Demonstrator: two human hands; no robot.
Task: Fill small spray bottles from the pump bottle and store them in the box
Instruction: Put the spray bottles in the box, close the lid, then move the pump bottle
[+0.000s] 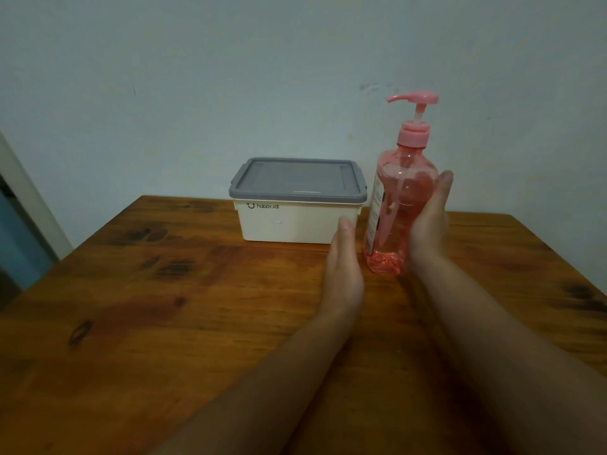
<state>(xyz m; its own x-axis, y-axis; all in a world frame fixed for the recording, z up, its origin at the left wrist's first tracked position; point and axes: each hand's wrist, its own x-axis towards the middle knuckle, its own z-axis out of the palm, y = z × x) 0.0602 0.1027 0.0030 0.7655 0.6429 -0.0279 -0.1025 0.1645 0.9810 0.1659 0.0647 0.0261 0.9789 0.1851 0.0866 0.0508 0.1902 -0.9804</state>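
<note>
Wooden table [164, 307] carries every item. At rear centre is the cream box [295, 224]: its grey lid [295, 178] is seated, so the contents are hidden. My left hand [343, 267] reaches in front of the box's right end, fingers straight and released; I cannot confirm it touches anything. The pump bottle [397, 192] stands just right of the box, base on the table. It holds pink liquid, level unclear. My right hand [430, 221] wraps the bottle's right side, grasping it. No small spray bottles are visible. Judgement: filling not begun, storing all to do.
</note>
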